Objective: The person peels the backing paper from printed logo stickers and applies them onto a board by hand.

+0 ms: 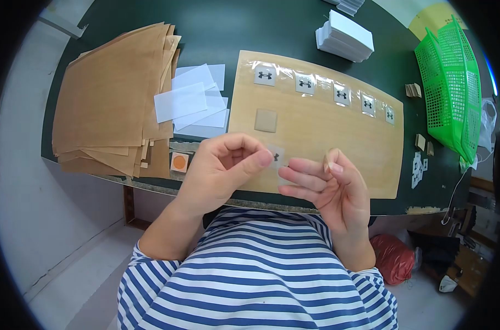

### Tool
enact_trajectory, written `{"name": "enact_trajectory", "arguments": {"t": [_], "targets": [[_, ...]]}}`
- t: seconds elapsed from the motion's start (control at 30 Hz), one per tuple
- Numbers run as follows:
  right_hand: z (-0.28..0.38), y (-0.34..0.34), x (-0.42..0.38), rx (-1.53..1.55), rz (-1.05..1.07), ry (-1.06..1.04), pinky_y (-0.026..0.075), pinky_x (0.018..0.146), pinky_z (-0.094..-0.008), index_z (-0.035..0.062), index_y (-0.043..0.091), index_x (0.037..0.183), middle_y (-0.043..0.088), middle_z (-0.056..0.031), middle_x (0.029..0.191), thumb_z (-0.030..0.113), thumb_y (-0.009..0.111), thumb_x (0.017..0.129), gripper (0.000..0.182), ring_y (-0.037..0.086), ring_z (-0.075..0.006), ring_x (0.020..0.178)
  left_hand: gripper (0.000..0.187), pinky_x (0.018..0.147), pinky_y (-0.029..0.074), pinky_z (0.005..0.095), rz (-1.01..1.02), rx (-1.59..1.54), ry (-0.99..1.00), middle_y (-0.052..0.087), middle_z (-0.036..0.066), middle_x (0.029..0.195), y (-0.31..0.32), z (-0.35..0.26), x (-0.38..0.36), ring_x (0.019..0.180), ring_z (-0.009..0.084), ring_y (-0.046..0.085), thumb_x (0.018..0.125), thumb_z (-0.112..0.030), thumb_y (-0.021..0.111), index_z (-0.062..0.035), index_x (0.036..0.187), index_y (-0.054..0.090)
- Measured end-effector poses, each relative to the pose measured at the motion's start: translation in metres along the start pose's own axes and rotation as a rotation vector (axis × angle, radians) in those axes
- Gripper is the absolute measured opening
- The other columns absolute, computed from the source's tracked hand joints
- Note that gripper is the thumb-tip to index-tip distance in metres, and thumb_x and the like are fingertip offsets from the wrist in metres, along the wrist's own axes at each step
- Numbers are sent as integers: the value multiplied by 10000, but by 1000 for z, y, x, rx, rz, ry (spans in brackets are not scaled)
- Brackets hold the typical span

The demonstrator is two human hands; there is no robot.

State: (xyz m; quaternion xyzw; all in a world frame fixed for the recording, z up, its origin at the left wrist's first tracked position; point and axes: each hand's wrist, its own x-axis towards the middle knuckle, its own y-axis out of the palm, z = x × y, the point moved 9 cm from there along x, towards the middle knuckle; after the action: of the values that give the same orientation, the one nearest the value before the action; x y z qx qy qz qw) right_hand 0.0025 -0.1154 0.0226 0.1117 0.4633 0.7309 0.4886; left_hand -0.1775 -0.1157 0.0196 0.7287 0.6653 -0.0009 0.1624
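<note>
Hands over near edge of dark green table [272, 27]. Left hand [220, 165]: fingers curled, thumb and forefinger pinched together on a small clear film square with black logo [276, 157], held just above the tan sheet [338, 148]. Right hand [332, 187]: fingers spread and loosely bent, fingertips just beside the film square; contact cannot be told; nothing gripped.

Tan sheet: flat on table, directly behind the hands. Along its far edge, 5 logo squares [305, 84] in a row under glossy clear strip. 1 plain tan patch [265, 120] lying alone, left of centre, apart from the row.

Left of sheet: several translucent white slips [198, 102], overlapping. Further left: thick stack of brown paper sheets [115, 99], edges fanned. Orange round sticker on white square [179, 162] at table edge, near left hand.

Far side: stack of white cards [346, 37]. Right side: green plastic basket [451, 88], tilted on its side; small tan pieces [420, 142] and white logo cut-outs [418, 168] beside it.

Foreground: blue-and-white striped shirt [261, 269]. Floor pale grey; red bag [393, 256] on floor at right.
</note>
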Motion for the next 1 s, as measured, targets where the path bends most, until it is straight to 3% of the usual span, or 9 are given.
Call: {"name": "enact_trajectory", "arguments": {"t": [0.1,0.23,0.27,0.4,0.57,0.73,0.9,1.0], "targets": [[-4,-1,-5,29,-11,17,541,1023,-545,65,496,984,646,-345,1248,78,443,1053,88,619,-477,1229,107,685,434,236,75,-62,-74,654,47,849,10,9,0,749,120,521,945,-109,728,-4,943,708],[10,-13,-24,-689,-282,-151,497,1084,-530,12,569,1035,670,-283,1251,4,534,1010,44,622,-423,1251,78,691,456,255,-12,468,95,670,59,832,3,-12,-7,716,142,541,894,-40,746,-20,869,674],[6,-17,-27,-684,-292,-148,497,1084,-530,12,569,1035,670,-283,1251,4,534,1010,44,622,-423,1251,78,691,456,255,-5,468,87,670,59,832,3,-9,-11,716,142,541,894,-40,746,-20,869,674],[2,3,-38,-1336,13,-562,428,1155,-514,-4,621,1098,692,-199,1258,-57,599,959,150,622,-346,1274,108,705,472,262,-13,670,457,677,58,841,14,-23,-37,726,185,567,836,37,719,-42,848,645],[-19,6,-37,-1683,131,-623,334,1207,-539,33,565,1080,721,-179,1219,-16,559,983,109,627,-363,1272,135,738,506,308,56,793,633,688,77,862,30,-9,-60,768,228,610,793,24,762,-42,832,651],[-3,-7,-55,-1774,80,-631,383,1190,-510,1,611,1119,699,-140,1276,-16,616,952,168,634,-285,1271,133,755,507,316,107,756,626,697,78,886,55,4,-51,808,237,619,800,20,754,-46,833,643],[25,-31,-72,-1790,54,-695,384,1184,-533,-3,572,1123,694,-163,1276,-6,610,957,170,634,-319,1266,132,903,533,397,159,755,545,720,130,975,88,11,-37,924,285,678,823,48,724,-37,835,624],[38,-33,-82,-1781,4,-764,381,1181,-549,0,548,1107,690,-184,1271,-10,596,964,151,645,-332,1242,123,956,533,432,157,769,627,707,164,1012,114,7,-27,990,312,684,839,38,712,-26,837,606]]}}
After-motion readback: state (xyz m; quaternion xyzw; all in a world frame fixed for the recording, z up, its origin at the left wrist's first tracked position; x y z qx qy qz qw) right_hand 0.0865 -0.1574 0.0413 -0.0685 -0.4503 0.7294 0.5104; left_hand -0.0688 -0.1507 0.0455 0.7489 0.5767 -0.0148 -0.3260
